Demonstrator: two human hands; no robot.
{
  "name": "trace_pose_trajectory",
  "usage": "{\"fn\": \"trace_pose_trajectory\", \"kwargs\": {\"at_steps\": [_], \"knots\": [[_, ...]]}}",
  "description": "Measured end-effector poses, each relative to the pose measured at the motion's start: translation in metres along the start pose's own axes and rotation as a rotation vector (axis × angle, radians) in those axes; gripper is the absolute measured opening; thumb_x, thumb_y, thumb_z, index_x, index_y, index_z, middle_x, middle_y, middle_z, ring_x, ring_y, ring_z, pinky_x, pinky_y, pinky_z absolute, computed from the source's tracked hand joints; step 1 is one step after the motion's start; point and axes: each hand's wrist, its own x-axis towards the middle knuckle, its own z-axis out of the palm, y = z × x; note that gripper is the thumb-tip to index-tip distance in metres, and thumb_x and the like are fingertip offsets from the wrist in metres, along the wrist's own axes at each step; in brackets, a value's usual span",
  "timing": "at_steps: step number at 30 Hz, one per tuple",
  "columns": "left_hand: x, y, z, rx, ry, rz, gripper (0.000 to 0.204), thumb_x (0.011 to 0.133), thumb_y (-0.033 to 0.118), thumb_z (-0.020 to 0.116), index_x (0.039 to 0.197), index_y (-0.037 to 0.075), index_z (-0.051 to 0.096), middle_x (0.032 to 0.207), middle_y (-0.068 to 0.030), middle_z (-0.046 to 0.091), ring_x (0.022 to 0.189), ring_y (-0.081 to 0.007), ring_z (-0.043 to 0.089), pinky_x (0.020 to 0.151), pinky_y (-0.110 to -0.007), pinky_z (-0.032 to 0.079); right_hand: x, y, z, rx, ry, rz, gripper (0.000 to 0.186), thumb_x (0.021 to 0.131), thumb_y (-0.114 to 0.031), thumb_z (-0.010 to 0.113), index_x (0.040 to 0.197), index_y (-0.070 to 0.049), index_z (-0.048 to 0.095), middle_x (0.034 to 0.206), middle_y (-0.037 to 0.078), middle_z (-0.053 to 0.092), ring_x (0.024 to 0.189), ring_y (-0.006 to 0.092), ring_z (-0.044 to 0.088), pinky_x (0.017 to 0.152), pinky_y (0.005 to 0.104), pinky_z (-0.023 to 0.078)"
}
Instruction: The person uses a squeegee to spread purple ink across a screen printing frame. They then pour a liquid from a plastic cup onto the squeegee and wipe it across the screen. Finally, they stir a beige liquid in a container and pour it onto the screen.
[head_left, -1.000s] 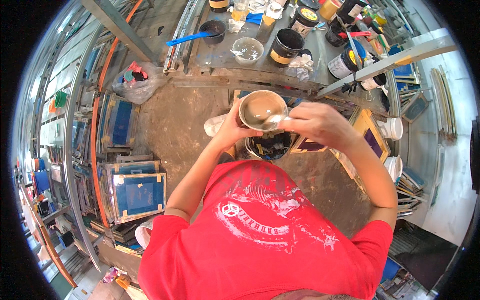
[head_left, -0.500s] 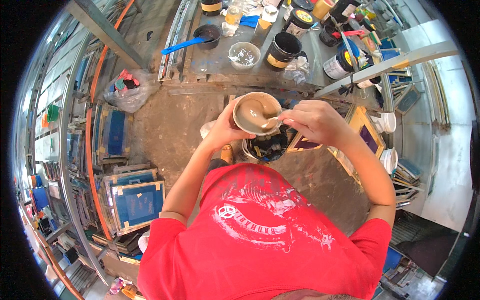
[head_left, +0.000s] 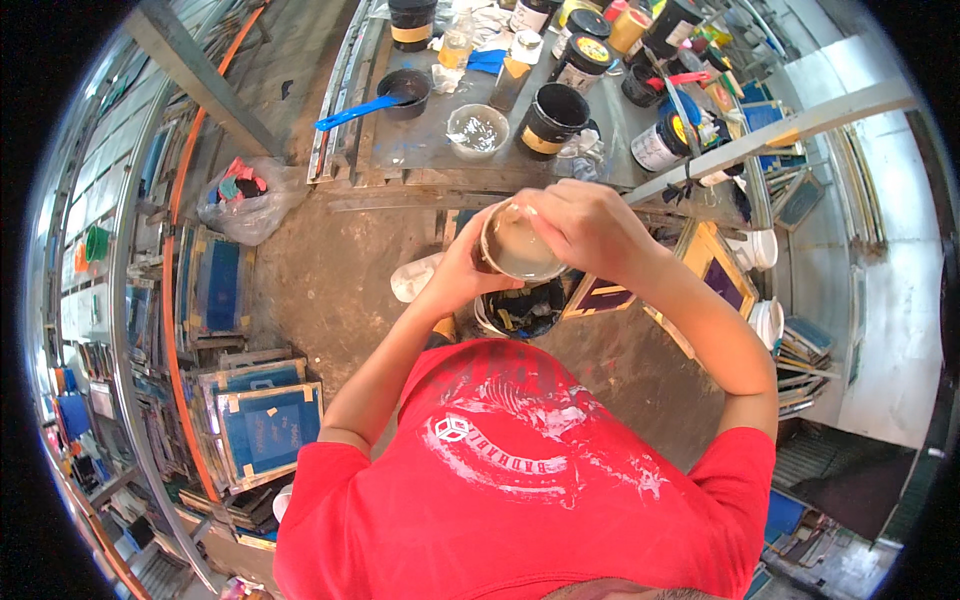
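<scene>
In front of my chest my left hand (head_left: 467, 268) is wrapped round the side of a tub (head_left: 522, 255) of beige-grey, paint-like liquid. The tub is tilted a little, and its opening faces up toward me. My right hand (head_left: 603, 232) is closed over the tub's far right rim, its fingers pinched together at the opening. A pale, wet bit shows at the fingertips, but the hand covers most of whatever it grips. Below the tub stands a bucket (head_left: 487, 318) with dark, messy contents.
Ahead is a metal worktable (head_left: 440, 165) with a black pot (head_left: 405, 95) and blue-handled tool (head_left: 357, 113), a whitish bowl (head_left: 477, 131), a black tub (head_left: 553, 120) and several jars. Framed screens (head_left: 268, 425) lean at left; a metal bar (head_left: 780, 135) crosses at right.
My right hand has moved from the tub's right side up and left over its far rim, covering part of the opening. The tub has shifted slightly and tilts differently.
</scene>
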Motion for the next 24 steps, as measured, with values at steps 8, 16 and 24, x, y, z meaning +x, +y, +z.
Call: {"fn": "trace_pose_trajectory", "kwargs": {"at_steps": [8,16,24], "knots": [[0.002,0.007,-0.021,-0.072,-0.084,-0.036,0.101,0.062,-0.006,0.086,0.149,0.007,0.036,0.140,-0.0052,0.051,0.130,-0.0179,0.047,0.108,-0.035,0.043,-0.018,-0.001,-0.032,0.193,-0.392,-0.286,0.034,0.077,-0.010,0.070,0.111,-0.013,0.067,0.092,0.004,0.062,0.083,0.0241,0.062,0.071,0.0361,0.053],[0.006,0.018,-0.030,-0.139,-0.271,-0.197,0.101,0.062,-0.009,0.084,0.149,0.008,0.037,0.143,-0.0047,0.049,0.132,-0.0182,0.046,0.109,-0.037,0.043,0.003,0.017,-0.041,0.137,-0.311,-0.337,0.040,0.078,-0.005,0.065,0.117,-0.013,0.067,0.103,0.008,0.064,0.093,0.0277,0.064,0.080,0.0363,0.054],[0.016,0.015,-0.035,-0.179,-0.115,-0.144,0.097,0.061,-0.009,0.083,0.147,0.011,0.041,0.141,-0.0041,0.051,0.129,-0.0186,0.049,0.104,-0.037,0.048,-0.009,0.031,-0.036,0.272,-0.289,0.015,0.016,0.091,-0.012,0.065,0.105,-0.008,0.071,0.077,0.011,0.064,0.072,0.0286,0.063,0.067,0.0384,0.050]]}}
